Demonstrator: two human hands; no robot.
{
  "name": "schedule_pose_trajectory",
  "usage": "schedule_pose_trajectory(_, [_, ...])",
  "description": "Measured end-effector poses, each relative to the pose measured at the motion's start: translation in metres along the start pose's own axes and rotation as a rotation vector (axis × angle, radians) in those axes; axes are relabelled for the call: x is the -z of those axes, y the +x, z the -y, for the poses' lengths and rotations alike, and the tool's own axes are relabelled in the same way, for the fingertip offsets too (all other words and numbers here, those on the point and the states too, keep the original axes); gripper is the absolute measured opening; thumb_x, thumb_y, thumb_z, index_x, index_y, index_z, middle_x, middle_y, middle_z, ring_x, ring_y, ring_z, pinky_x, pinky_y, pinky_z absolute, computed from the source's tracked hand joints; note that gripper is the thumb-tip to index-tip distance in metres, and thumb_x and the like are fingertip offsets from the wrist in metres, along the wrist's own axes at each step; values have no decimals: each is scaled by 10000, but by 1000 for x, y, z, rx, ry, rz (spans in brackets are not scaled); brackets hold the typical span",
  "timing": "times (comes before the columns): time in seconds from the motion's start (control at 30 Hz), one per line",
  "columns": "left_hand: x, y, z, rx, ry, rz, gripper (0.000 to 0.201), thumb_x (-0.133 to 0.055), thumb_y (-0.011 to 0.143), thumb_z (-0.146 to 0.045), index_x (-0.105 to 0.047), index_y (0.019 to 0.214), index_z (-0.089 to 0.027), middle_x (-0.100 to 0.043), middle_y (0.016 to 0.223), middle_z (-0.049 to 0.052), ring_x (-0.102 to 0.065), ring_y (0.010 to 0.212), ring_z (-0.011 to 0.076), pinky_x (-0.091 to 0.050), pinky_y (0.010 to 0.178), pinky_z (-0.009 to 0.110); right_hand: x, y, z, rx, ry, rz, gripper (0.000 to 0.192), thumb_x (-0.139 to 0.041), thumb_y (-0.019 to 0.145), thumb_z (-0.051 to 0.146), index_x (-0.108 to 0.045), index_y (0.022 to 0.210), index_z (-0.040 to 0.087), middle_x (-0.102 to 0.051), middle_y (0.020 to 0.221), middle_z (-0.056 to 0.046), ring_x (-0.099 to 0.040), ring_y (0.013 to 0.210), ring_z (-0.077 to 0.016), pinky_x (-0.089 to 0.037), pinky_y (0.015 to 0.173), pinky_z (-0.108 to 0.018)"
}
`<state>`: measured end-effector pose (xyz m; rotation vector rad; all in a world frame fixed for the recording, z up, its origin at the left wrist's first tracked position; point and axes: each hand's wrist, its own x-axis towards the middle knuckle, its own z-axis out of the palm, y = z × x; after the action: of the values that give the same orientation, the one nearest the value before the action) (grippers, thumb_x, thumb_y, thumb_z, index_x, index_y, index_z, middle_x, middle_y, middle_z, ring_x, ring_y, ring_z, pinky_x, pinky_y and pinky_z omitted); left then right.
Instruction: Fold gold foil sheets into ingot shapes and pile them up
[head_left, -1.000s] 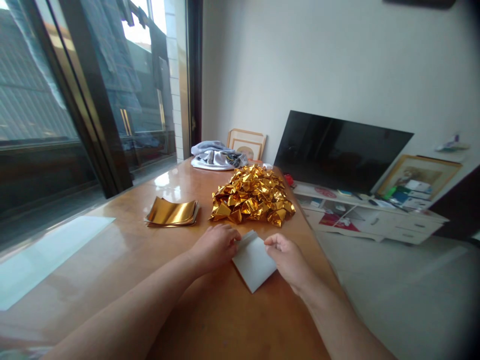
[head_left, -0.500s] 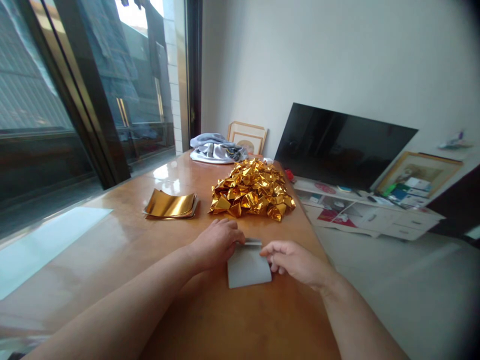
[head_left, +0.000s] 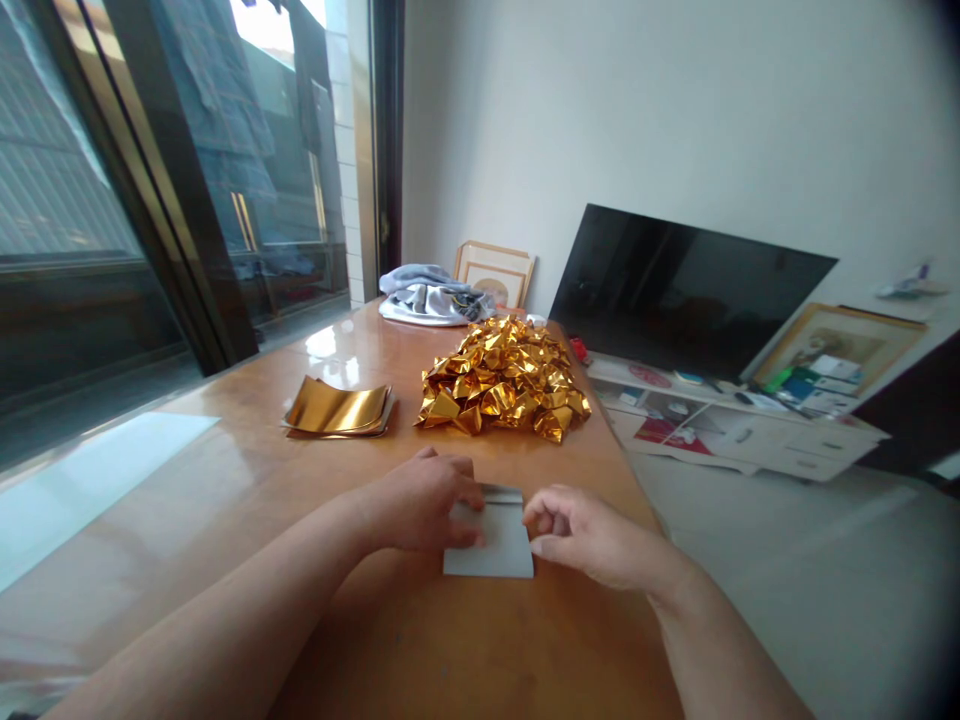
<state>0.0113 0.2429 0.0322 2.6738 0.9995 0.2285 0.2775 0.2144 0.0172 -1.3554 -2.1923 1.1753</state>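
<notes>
- Left hand (head_left: 420,505) lying palm down on the left part of a folded sheet of paper (head_left: 491,545), fingers spread flat and pressing, grip not closed round anything.
- Right hand (head_left: 581,530) at the sheet's right edge, fingers curled in; touching the paper with thumb and fingertips, but cannot tell whether pinching the edge or only pressing on it.
- Folded sheet white-grey, lying flat on the wooden worktop (head_left: 247,490), between the two hands; near edge straight and square to the view, far edge showing a thin darker strip.
- Sheet near the worktop's right edge, that edge running away diagonally just beyond the right hand, with pale floor (head_left: 787,590) below.
- Bare wood in front of the sheet, toward the body, crossed only by the two forearms.
- Heap of crumpled gold foil pieces (head_left: 502,390) beyond the hands, apart from the sheet, with a narrow band of bare wood between.
- Stack of flat gold foil sheets (head_left: 337,410) left of the heap, near it but not touching, corners curling up a little.
- Wide stretch of open worktop to the left, shiny with window glare, reaching to the dark window frame (head_left: 172,200).
- Bundle of grey cloth (head_left: 431,298) at the far end of the worktop, a framed picture (head_left: 495,275) leaning on the wall behind.
- Dark television (head_left: 690,290) on a low white cabinet (head_left: 750,430) off to the right, well apart from the worktop.
</notes>
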Motion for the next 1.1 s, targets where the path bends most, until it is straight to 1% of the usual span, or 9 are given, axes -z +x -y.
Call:
schedule_pose_trajectory(0.1, [1,-3,0,18,-10,31,585,-758,672,-617,-681,1139,-275,-620,1085,51,-592,954,245,-404,842,342,-3,-3,4,-41,13,64,243,-731,772,263,-611,972,197,-560,763,38,-494,662,-111,-386,584,-218])
schedule_pose_trajectory(0.2, [0,-3,-1,29,5,51,677,-789,613,-643,-656,1159,-267,-600,1112,63,-575,1002,274,-406,860,354,-5,-5,4,-77,-33,47,307,-773,754,333,-587,964,207,-560,767,42,-482,660,-110,-373,575,-218])
schedule_pose_trajectory(0.37, [-3,-2,0,64,-13,47,610,-795,633,-631,-658,1108,-273,-595,1109,54,-564,994,268,-403,818,334,-5,-4,4,-83,-86,29,338,-768,768,410,-574,963,214,-564,798,35,-500,690,-122,-379,597,-230])
schedule_pose_trajectory(0.53, [-3,-2,1,79,-51,28,481,-775,703,-565,-671,1085,-292,-605,1081,32,-564,969,247,-392,800,328,-1,-9,20,18,-216,-41,412,-818,713,440,-597,991,232,-572,980,2,-543,879,-167,-409,717,-252])
schedule_pose_trajectory(0.63, [-1,-3,-1,68,-68,28,424,-731,756,-555,-688,1086,-291,-607,1080,40,-568,971,245,-397,806,329,2,-12,27,54,-269,-29,355,-792,751,398,-616,1019,248,-563,1032,-4,-549,915,-173,-416,764,-263])
schedule_pose_trajectory(0.77, [3,-3,-2,73,-74,28,372,-667,813,-557,-718,1068,-292,-620,1052,48,-582,947,237,-403,826,334,0,-8,23,92,-249,-55,177,-707,844,323,-651,993,246,-579,1026,-7,-564,925,-161,-420,804,-263])
schedule_pose_trajectory(0.87, [7,-4,-4,66,-83,38,388,-611,840,-598,-739,1040,-290,-642,1010,49,-596,894,218,-409,800,321,-3,-1,14,120,-230,-96,136,-638,909,354,-679,931,226,-592,986,-16,-573,911,-154,-421,796,-258])
schedule_pose_trajectory(1.0, [13,-6,-9,68,-103,18,523,-507,863,-692,-753,962,-241,-675,910,54,-608,790,194,-411,728,300,-6,9,7,119,-213,-123,290,-528,980,391,-689,839,195,-597,882,-24,-579,847,-147,-424,767,-257])
schedule_pose_trajectory(1.1, [14,-4,-11,110,-122,-9,566,-416,919,-668,-737,905,-203,-694,839,58,-614,732,182,-407,677,285,-9,15,4,99,-192,-155,352,-499,989,420,-675,805,177,-605,841,-26,-574,815,-152,-420,734,-259])
